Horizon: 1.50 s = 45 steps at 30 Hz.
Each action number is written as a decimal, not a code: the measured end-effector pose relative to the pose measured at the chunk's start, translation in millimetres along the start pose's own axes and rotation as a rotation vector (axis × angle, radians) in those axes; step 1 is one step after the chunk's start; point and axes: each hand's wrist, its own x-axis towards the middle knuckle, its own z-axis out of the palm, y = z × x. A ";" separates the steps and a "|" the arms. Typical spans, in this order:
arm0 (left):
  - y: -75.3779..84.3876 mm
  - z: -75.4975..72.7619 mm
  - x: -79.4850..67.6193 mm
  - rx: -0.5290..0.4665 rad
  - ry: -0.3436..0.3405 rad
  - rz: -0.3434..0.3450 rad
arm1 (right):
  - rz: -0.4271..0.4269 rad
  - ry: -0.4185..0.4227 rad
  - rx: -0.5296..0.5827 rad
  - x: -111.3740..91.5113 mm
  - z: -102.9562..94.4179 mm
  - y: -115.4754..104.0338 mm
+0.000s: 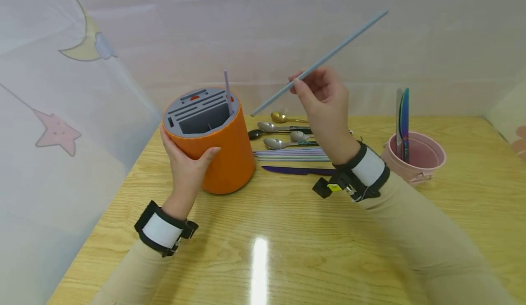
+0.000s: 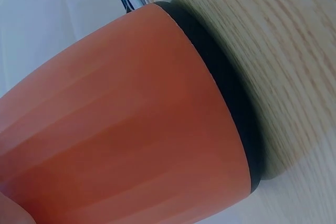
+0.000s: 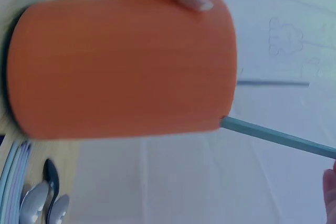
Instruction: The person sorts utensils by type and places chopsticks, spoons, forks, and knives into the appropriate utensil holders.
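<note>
Pale blue, a slim stick (image 1: 345, 43) slants from the right hand (image 1: 327, 99), pinched between thumb and fingers, its lower end near the rim of an orange holder (image 1: 230, 159) on the wooden table (image 1: 312, 245). The left hand (image 1: 186, 168) grips the holder's side, other fingers mostly hidden behind its thumb; spoons (image 1: 275, 144), more sticks (image 1: 292, 155) and a purple knife (image 1: 297, 171) lie nearby.

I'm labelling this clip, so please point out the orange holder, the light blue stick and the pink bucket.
Orange holder (image 1: 230, 161), head view: on its outer wall.
Light blue stick (image 1: 328, 56), head view: on its shaft, near the middle.
Pink bucket (image 1: 400, 170), head view: on its outer wall, below the rim.
</note>
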 end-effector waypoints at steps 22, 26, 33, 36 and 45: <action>2.9 1.9 0.0 0.012 -0.001 -0.023 | 0.045 -0.276 -0.147 7.3 62.5 11.0; 3.3 2.7 -0.1 0.006 -0.007 -0.015 | 0.074 -0.329 -0.194 6.1 66.1 14.8; 3.0 3.1 -0.3 0.026 -0.013 -0.019 | 0.073 -0.430 -0.381 1.1 68.5 21.5; 3.0 3.2 -0.4 0.039 -0.012 -0.024 | 0.037 -0.448 -0.456 -1.5 68.7 24.4; 4.1 2.2 -0.6 0.036 -0.017 -0.020 | 0.030 -0.442 -0.474 -3.2 72.0 26.1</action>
